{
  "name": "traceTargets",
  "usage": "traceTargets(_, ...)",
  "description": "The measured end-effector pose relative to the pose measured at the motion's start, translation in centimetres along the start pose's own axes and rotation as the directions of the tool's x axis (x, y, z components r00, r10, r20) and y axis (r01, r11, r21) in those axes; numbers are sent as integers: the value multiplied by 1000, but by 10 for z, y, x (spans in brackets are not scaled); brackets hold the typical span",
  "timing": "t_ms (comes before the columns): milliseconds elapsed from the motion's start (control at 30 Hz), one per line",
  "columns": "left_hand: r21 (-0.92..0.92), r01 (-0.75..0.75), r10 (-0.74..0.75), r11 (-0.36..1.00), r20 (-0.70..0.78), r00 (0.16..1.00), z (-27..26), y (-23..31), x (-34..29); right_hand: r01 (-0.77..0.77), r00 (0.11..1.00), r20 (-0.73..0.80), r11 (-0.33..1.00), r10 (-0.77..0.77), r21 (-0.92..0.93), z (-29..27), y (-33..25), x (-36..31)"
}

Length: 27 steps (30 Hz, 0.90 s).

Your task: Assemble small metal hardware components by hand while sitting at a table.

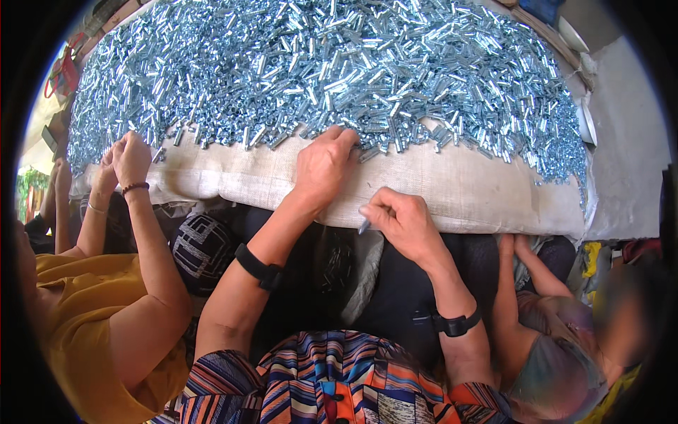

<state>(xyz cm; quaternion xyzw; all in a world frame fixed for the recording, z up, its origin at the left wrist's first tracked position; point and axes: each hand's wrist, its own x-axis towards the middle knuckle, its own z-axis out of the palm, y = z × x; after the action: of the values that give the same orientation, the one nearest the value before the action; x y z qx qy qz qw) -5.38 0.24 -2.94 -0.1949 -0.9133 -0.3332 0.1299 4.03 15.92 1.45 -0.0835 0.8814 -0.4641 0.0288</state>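
Note:
A wide pile of small shiny metal tubes (318, 63) lies spread over a pale cloth-covered surface (247, 173). My left hand (325, 166) rests at the near edge of the pile, its fingers curled closed and touching the pieces there; whatever they hold is hidden. Closer to me and further right, my right hand (406, 220) is over the cloth's front edge. Between its thumb and fingers it pinches a small grey metal tube (364, 227), which points down and toward me.
At the left, a person in a mustard top (92, 297) works with hands (131, 162) raised by the pile. Another person (558, 346) sits at the right, hands at the cloth's edge. A grey wall (628, 141) bounds the right side; pale dishes (586, 126) stand along it.

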Motion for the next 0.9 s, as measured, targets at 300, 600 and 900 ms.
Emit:
traceTargets(300, -28, 10, -10, 1000, 3, 1000, 6, 4, 3, 84, 950, -272, 965, -152, -248, 1, 23, 50)
traceTargets(600, -823, 387, -290, 415, 283, 914, -30, 0, -11, 226, 932, -154, 857, -329, -464, 1, 15, 46)
traceTargets(900, -810, 508, -187, 293, 472, 861, -36, 22, -36, -66, 983, -112, 855, 144, 514, -4, 13, 5)
